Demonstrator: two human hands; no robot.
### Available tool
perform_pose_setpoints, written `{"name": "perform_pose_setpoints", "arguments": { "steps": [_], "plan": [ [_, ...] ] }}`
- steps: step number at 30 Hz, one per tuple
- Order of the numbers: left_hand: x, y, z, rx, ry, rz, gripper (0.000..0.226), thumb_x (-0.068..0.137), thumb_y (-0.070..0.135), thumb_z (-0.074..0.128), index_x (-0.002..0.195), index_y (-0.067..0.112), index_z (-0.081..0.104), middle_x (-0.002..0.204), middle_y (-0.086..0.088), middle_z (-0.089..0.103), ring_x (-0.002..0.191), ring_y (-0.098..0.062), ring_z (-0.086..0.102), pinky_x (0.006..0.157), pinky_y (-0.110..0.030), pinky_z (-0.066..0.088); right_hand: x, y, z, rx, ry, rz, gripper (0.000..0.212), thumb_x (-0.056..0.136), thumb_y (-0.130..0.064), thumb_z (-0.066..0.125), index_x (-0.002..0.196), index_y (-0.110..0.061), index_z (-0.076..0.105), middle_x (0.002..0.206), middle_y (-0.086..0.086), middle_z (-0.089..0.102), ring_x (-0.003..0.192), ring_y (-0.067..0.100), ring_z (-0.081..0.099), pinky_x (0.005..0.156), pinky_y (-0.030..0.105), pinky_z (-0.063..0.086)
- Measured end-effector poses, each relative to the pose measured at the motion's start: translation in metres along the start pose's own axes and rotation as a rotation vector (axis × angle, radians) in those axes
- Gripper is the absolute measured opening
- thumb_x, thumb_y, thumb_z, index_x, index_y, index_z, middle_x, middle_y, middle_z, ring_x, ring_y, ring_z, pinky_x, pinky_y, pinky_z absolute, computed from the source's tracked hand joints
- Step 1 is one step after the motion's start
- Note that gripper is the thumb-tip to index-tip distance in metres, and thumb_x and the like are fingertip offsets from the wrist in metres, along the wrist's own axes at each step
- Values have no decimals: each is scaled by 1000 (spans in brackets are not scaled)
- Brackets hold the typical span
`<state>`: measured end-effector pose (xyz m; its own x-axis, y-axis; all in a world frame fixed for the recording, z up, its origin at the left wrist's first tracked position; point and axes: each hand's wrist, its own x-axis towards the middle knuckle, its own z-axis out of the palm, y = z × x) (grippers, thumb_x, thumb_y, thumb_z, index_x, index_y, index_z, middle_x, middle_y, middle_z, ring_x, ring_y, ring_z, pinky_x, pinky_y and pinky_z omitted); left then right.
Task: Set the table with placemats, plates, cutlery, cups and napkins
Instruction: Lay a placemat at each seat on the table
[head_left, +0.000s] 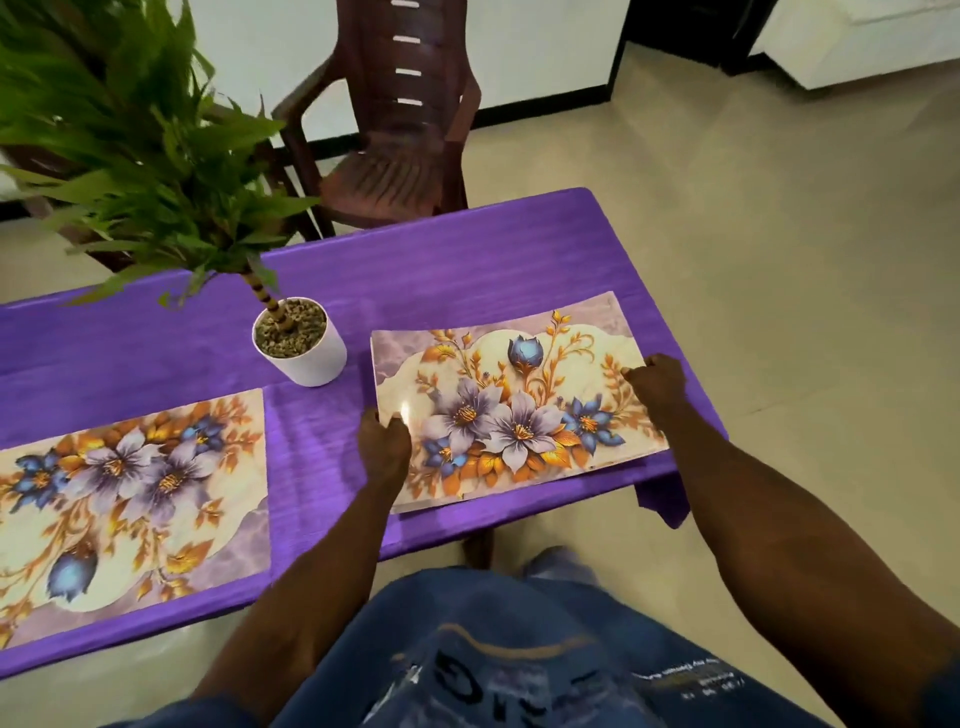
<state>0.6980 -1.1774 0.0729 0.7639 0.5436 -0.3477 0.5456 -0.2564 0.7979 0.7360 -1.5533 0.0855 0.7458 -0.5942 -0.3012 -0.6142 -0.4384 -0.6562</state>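
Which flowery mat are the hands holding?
The right-hand placemat, beside the white plant pot. The left hand and right hand grip its two ends. The other placemat, further left, lies untouched.

Even, moderately bright indoor light, soft and diffuse. One white glare spot on the glossy right placemat (519, 400), at its left edge beside the left hand (384, 441). Faint shadow under the table's (467, 249) near edge and right corner on the floor (779, 260). Wide-angle distortion: table edges bow and tilt. Slight softness overall; plant leaves (104, 130) at upper left and shirt print (519, 665) at bottom blurred.
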Motion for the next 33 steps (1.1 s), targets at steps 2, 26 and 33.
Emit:
{"name": "perform_pose_setpoints", "arguments": {
  "steps": [2,26,33],
  "plan": [
    [-3,-5,6,-6,17,-13,28,89,13,57,116,5,57,116,-18,65,105,-35,60,83,-35,44,9,0,1,-50,-12,-18,28,79,-18,76,96,3,68,101,22,69,97,35,65,68,32,36],
    [-35,-8,52,283,208,-37,31,86,27,71,101,0,66,102,-20,68,98,-38,61,75,-35,41,46,38,-18,-228,-8,-131,43,87,-28,70,119,-2,57,123,19,58,114,35,56,94,44,48],
    [-41,-10,54,160,197,-72,34,87,32,71,107,5,73,104,-12,72,91,-28,68,71,-34,51,36,32,-13,-308,54,-114,41,90,-26,66,120,0,55,125,21,54,116,35,52,93,43,44]
  ]
}}
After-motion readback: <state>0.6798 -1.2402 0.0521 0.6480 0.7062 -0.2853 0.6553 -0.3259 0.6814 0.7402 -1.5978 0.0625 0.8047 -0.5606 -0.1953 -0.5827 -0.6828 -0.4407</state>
